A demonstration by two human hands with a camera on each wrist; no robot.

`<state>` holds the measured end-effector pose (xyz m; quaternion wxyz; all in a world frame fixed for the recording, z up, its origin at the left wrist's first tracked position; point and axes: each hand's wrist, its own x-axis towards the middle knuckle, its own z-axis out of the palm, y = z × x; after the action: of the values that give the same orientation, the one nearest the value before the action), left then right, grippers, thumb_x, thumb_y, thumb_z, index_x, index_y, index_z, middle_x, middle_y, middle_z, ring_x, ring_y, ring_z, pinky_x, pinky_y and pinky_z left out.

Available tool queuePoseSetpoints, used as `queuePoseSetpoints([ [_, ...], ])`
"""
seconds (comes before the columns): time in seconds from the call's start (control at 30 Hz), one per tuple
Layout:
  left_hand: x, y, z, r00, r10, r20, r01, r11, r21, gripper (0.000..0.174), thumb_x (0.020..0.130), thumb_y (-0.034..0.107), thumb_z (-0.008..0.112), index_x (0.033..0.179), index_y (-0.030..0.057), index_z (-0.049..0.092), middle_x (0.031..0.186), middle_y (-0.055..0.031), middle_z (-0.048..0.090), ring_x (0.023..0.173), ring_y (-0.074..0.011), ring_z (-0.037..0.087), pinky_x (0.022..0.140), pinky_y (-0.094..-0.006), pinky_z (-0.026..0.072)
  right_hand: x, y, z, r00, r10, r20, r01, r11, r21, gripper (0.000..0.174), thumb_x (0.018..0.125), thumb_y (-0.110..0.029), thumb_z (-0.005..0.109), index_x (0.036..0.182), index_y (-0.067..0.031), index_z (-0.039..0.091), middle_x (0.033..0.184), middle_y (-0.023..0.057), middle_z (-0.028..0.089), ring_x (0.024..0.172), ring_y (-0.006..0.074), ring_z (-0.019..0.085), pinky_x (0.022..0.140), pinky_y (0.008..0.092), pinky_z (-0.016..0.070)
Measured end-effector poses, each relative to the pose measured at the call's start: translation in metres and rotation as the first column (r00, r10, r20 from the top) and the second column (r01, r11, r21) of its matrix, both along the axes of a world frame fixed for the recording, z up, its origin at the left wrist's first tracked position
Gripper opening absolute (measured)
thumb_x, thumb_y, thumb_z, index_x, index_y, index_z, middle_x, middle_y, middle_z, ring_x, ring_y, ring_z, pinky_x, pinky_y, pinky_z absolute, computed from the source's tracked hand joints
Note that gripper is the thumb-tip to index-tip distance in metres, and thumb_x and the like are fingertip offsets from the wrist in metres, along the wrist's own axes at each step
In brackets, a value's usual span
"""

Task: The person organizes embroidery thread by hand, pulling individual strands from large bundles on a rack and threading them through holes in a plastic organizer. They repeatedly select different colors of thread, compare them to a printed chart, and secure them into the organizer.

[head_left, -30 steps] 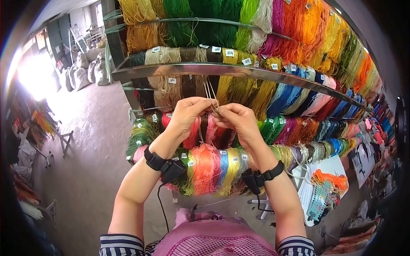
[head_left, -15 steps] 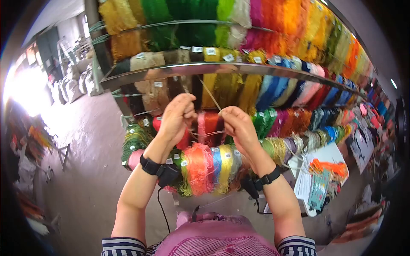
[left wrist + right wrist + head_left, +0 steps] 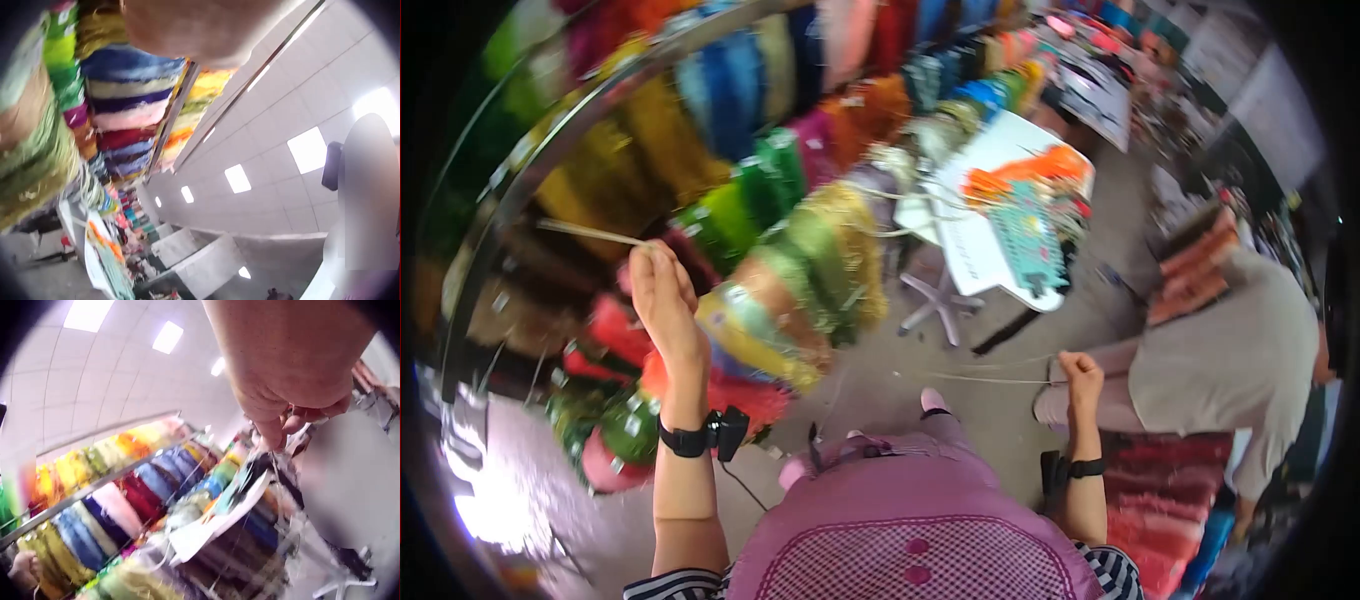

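While raised near the rack, left hand (image 3: 665,305): closed on one end of pale strand (image 3: 595,233), gripping between fingertips; probably pinched so for not letting such a thin thing slip.
Right hand (image 3: 1080,380): well apart from left hand, with fingers curled and pinching thin threads (image 3: 990,379), probably also by the ends.
Strands: pale strand reaching from left hand toward the rack bar (image 3: 590,100); thin threads stretching from right hand across the view of the floor (image 3: 870,350). Not possible to tell if both are joined.
Skeins (image 3: 725,215): hanging side by side in many colours, some with small labels; hung along bars probably for easy finding of each colour.
White table (image 3: 1005,135): carrying orange bundle (image 3: 1035,172) near the far right corner and green sheet (image 3: 1030,235) reaching to the near corner; with a wheeled base (image 3: 940,305) showing below the near edge.
Person in beige (image 3: 1220,350): beyond right hand, beside red bundles (image 3: 1165,490).
Room: pale ceiling (image 3: 269,125) with bright panels (image 3: 307,150), strong light (image 3: 500,520) at the lower left of the head view; much blurred, too unclear for reading the labels.
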<state>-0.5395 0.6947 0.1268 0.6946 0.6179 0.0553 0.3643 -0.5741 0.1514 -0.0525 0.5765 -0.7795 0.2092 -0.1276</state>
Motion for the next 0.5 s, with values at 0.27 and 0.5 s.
queuePoseSetpoints([
  [0.27, 0.054, -0.195, -0.143, 0.582, -0.623, -0.523, 0.654, 0.741, -0.154, 0.014, 0.099, 0.020, 0.049, 0.086, 0.0133, 0.052, 0.062, 0.0064, 0.037, 0.052, -0.0046, 0.031, 0.046, -0.0218, 0.0240, 0.055, -0.090, 0.119, 0.818, -0.466, 0.336, 0.308, 0.849, 0.429, 0.018, 0.090, -0.018, 0.066, 0.077, -0.0067, 0.062, 0.074, -0.0015, 0.057, 0.062, 0.0069, 0.047, 0.057, 0.0204, 0.0375],
  [0.5, 0.166, -0.287, -0.073, 0.528, -0.788, -0.317, 0.440, 0.572, -0.692, 0.016, 0.101, 0.019, 0.044, 0.087, 0.0124, 0.048, 0.061, 0.0089, 0.030, 0.046, -0.0024, 0.024, 0.041, -0.0209, 0.0173, 0.230, -0.082, 0.113, 0.919, 0.207, 0.335, 0.045, 0.789, -0.613, 0.013, 0.090, -0.011, 0.064, 0.101, -0.0056, 0.067, 0.091, 0.0052, 0.069, 0.081, 0.0172, 0.064, 0.078, 0.0270, 0.0486],
])
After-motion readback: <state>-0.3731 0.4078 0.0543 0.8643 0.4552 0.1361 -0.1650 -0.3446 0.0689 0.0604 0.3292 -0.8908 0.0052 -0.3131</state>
